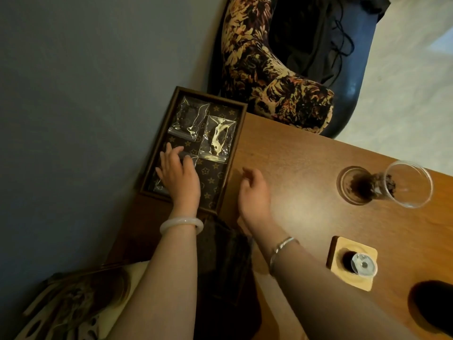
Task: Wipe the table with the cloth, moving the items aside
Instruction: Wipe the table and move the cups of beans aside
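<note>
Dark cloth (221, 263) lies crumpled on the brown wooden tabletop (301, 168) between the forearms. Left hand (177, 171) rests spread, palm down, in the dark wooden tray (241, 133); right hand (253, 190) hovers loosely open, empty, beside it.

Smooth wooden table (306, 168), glossy clear plastic bags (215, 141), clear glass cup (407, 184), wooden coaster (343, 246)

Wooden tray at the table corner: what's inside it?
The tray holds clear plastic bags: one at the far end, one beside it. The left hand rests on a third, covering most of it. Bag contents are too dark to identify.
</note>
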### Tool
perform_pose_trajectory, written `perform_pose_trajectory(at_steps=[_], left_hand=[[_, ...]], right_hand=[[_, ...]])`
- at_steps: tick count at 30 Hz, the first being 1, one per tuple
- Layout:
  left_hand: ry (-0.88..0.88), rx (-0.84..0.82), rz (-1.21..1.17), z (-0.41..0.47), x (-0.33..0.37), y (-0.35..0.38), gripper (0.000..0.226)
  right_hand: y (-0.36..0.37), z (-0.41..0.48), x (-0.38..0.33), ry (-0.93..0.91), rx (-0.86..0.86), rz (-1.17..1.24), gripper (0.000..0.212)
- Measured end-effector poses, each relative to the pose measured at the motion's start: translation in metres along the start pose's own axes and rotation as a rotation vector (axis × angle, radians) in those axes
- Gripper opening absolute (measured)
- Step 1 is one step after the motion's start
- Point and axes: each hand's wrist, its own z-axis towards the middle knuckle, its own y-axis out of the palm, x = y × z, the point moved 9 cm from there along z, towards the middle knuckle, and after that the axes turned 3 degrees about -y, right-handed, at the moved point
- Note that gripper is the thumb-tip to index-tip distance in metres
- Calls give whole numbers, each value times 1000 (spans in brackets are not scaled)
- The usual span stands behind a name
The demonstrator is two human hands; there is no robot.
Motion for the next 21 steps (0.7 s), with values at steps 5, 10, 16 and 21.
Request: perform_pose_trajectory(at_steps=[5,10,16,21], left_hand=[[85,-39,121,-47,-25,5,41],[281,-93,331,-93,-32,6,45],[262,-32,352,-152,-47,-14,45],[144,-75,445,-178,-94,-15,43]], right_hand=[[-1,-64,24,-315,-26,-346,23],[16,-112,55,-463,-133,-433,30],[29,-118,68,-396,-152,-396,46],[65,-118,92,-426,-332,-602,58]])
